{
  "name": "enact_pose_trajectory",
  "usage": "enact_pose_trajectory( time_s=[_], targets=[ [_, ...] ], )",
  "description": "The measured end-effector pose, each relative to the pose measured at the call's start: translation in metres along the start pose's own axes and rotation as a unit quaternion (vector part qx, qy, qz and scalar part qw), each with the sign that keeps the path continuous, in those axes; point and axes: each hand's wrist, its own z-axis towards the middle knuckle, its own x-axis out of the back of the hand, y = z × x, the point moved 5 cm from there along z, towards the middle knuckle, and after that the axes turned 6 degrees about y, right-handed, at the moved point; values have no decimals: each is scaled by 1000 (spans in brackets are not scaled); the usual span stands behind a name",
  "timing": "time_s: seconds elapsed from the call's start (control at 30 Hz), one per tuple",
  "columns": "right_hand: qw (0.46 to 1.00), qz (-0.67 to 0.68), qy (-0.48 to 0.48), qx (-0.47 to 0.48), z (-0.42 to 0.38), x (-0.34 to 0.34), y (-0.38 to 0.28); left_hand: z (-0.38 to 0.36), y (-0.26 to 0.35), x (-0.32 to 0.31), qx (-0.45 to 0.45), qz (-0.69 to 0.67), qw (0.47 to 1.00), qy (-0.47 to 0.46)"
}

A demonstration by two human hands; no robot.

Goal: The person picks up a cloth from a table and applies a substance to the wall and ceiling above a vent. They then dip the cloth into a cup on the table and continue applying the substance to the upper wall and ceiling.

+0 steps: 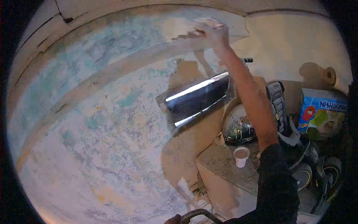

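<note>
My right hand (215, 33) is raised high against the wall (123, 123), at the end of my stretched arm in a black sleeve. Its fingers are closed round what looks like a flat scraper (188, 36), blurred and pressed near the pale beam-like band at the top. Patches of white, turquoise and cream filler cover this surface. The arm throws a shadow below. At the bottom edge, a small brown shape (173, 219) beside a curved dark bar (201, 212) may be my left hand; its fingers cannot be made out.
A white cup (241, 156) stands on a dusty box-like ledge (220, 160). Behind it are a black, paint-splashed helmet (238, 125) and a dark ribbed panel with bright edges (199, 99). To the right lie a blue printed bag (322, 114), a tape roll (329, 76) and black wheeled gear (302, 177).
</note>
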Motion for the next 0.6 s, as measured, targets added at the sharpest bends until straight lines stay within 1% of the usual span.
enact_pose_trajectory(
  time_s=[0.03,0.07,0.1,0.13,0.17,0.2,0.23,0.27,0.3,0.33,0.37,0.4,0.47,0.5,0.53,0.57,0.6],
  targets=[
    [1000,-15,-7,-10,-1,7,19,0,-1,-1,-20,2,1000,17],
    [1000,-21,-10,-15,-1,15,35,6,6,4,-20,2,1000,18],
    [999,-28,-12,-19,-1,23,52,14,16,8,-6,37,998,-55],
    [997,-37,-2,-71,0,32,72,17,19,8,9,73,989,-128],
    [994,-40,3,-98,0,40,79,16,17,6,10,74,989,-127],
    [991,-43,8,-124,-1,47,86,12,13,6,11,37,996,-83],
    [971,-210,-6,-111,2,55,85,8,9,5,12,0,999,-39],
    [924,-370,-21,-94,6,58,79,4,0,-3,14,0,999,-38],
    [925,-368,-22,-94,7,57,72,1,-10,-11,8,0,999,-41],
    [882,-469,-47,-4,9,52,56,4,-7,-10,2,1,999,-44],
    [821,-559,-70,88,8,44,45,5,-3,-7,3,1,999,-44],
    [822,-559,-71,87,6,41,49,5,1,-3,3,3,999,-37],
    [827,-544,-75,120,5,28,51,9,13,5,2,5,1000,-28],
    [828,-543,-75,120,1,22,48,11,17,8,24,4,999,-37],
    [808,-566,-55,154,-5,12,35,13,20,11,47,2,998,-46],
    [786,-588,-36,187,-10,1,21,16,25,17,48,2,998,-45],
    [787,-587,-36,187,-9,-14,12,19,28,21,45,-4,997,-61]
  ],
)
